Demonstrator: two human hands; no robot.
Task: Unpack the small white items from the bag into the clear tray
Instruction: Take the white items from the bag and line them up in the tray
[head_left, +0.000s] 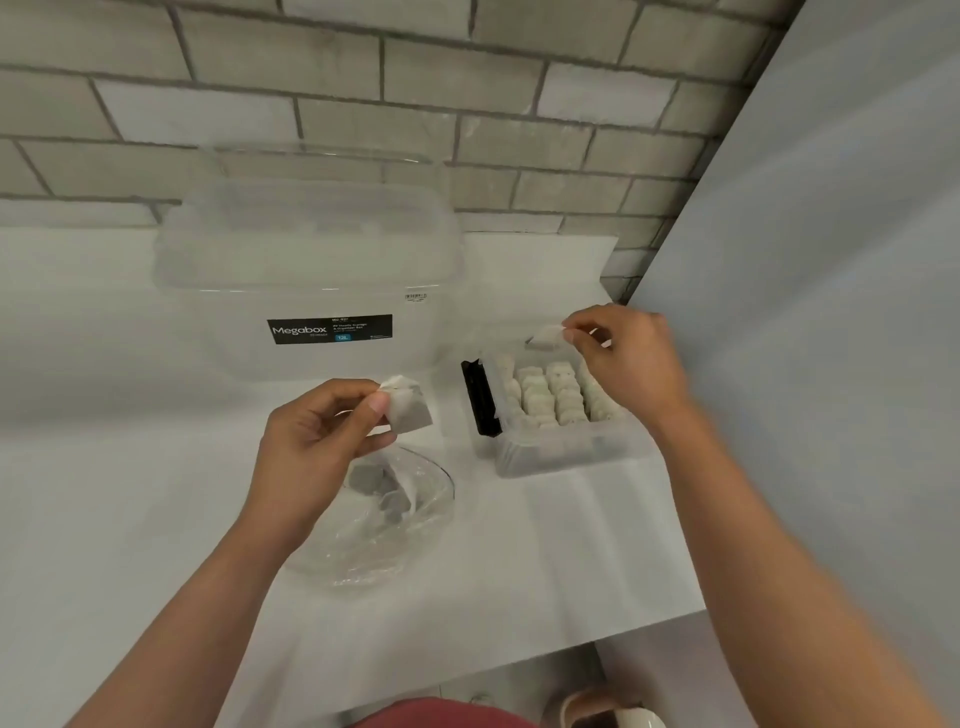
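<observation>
a: pinching the left white item (410, 410) by its top corner, thumb against forefinger of the left hand (322, 441), dangling it just above the clear bag (395, 540) lying on the white counter (130, 467). pinching the right white item (544, 338) the same way with the right hand (628, 358), holding it over the far end of the clear tray (566, 457), not touching the packed rows (550, 395) yet.

b: worrying about that corner grip tbh. holding so little of it, risking a slip and dropping it on the counter or back onto the bag instead of into the tray.

a: also guessing at a tight fit. squeezing one more into rows sitting shoulder to shoulder, maybe tipping a neighbour or crushing one.

b: and leaving the bag unheld with a few greyish pieces (371, 483) inside. probably dragging the whole limp thing along on the next reach in.

a: crossing the left hand over to the tray with the right one hovering there, asking for a bump. possibly clipping the black latch (480, 400) on the tray's left end too.
</observation>
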